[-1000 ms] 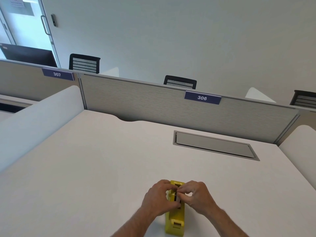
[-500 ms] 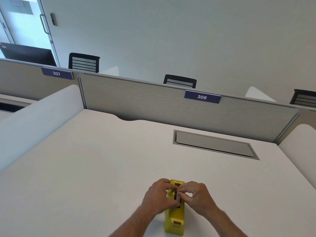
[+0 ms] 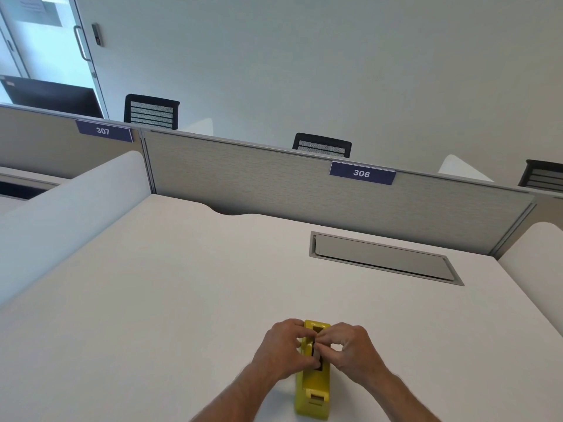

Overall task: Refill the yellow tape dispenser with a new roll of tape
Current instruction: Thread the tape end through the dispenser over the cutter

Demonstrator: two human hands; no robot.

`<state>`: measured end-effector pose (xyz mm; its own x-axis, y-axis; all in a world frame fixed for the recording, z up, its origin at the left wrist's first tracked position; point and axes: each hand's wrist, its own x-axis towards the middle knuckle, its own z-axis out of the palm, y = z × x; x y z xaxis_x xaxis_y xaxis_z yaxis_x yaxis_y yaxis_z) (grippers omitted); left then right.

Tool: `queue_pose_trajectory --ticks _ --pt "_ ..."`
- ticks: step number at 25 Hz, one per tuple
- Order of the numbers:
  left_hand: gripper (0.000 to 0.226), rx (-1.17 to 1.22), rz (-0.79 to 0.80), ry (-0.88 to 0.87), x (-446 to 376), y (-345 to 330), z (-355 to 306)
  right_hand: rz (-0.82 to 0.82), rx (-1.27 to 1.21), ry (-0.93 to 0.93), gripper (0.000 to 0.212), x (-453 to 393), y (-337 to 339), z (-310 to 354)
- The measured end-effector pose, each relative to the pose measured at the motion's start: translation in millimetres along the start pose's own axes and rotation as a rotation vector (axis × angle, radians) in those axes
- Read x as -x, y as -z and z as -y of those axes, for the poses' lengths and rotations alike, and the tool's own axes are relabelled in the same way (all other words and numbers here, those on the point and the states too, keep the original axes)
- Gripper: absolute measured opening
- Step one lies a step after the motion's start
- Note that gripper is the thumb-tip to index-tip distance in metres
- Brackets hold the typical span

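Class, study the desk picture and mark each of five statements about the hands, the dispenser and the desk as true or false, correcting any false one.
1. Both hands are at the yellow tape dispenser. True: the left hand and right hand meet over its top slot.
2. The dispenser lies on its side. False: it stands upright on the desk.
3. The nearer partition label reads 306. True.
4. The grey hatch in the desk is propped open. False: it lies shut.
5. A spare tape roll sits beside the dispenser. False: none shows on the desk.
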<state>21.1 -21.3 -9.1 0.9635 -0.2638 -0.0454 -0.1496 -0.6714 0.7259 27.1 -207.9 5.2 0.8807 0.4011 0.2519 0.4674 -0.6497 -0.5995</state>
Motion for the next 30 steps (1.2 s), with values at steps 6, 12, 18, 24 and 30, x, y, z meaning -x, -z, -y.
queue_pose_trajectory --ticks 6,12,18,24,30 --pt "0.052 0.001 -0.004 -0.008 0.5 1.3 -1.9 -0.011 -0.019 -0.026 0.019 0.5 -2.8 -1.8" --pt "0.051 -0.009 -0.008 -0.018 0.6 1.5 -2.5 -0.01 -0.023 -0.008 0.014 0.8 -0.8 -0.9" --pt "0.052 -0.009 -0.01 -0.016 0.5 2.1 -3.3 -0.001 -0.044 -0.026 0.01 -0.4 -1.7 0.5" --pt "0.048 0.009 -0.011 -0.009 1.3 2.1 -3.9 -0.012 -0.054 -0.063 0.017 -0.6 -3.7 -1.2" --pt "0.05 0.004 -0.008 0.003 0.8 2.2 -4.3 -0.004 -0.041 -0.054 0.012 0.6 -2.3 -2.2"
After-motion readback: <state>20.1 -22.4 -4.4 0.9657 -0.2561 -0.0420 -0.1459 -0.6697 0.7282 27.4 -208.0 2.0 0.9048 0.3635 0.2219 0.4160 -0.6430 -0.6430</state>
